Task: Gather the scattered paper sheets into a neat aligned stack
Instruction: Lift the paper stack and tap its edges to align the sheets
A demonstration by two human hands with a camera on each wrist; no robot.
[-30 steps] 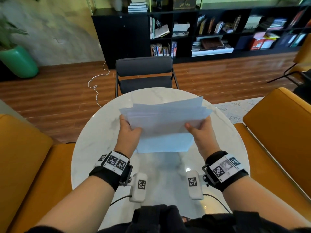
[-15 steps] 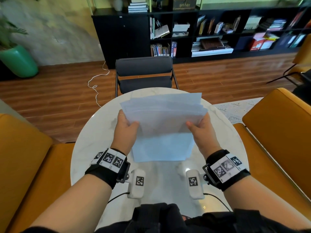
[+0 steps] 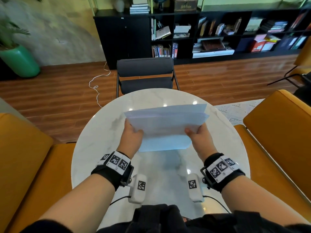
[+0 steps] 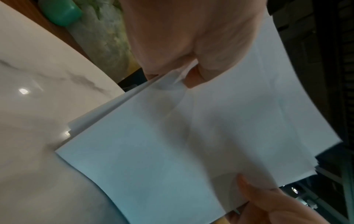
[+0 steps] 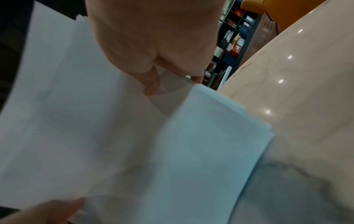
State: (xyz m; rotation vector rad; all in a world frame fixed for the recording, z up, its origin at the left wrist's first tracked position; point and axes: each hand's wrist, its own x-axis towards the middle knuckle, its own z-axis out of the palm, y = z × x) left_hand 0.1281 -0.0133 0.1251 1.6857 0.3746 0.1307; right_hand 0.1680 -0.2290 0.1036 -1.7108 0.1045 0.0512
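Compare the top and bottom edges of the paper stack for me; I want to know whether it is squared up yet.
The top edge of the paper sheets is fanned, with several sheet corners staggered; the bottom edge looks nearly flush. The top edge stands free in the air; the bottom edge sits low at the marble table. Both run between the left hand and right hand, which grip the sides.

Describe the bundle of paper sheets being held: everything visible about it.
The paper sheets are plain white, thin and slightly bowed, held as one bundle above the white marble table. The left hand pinches one side edge and the right hand the other, thumbs on the near face. The stack is not yet aligned: edges and corners step out of line, plainest at the top.
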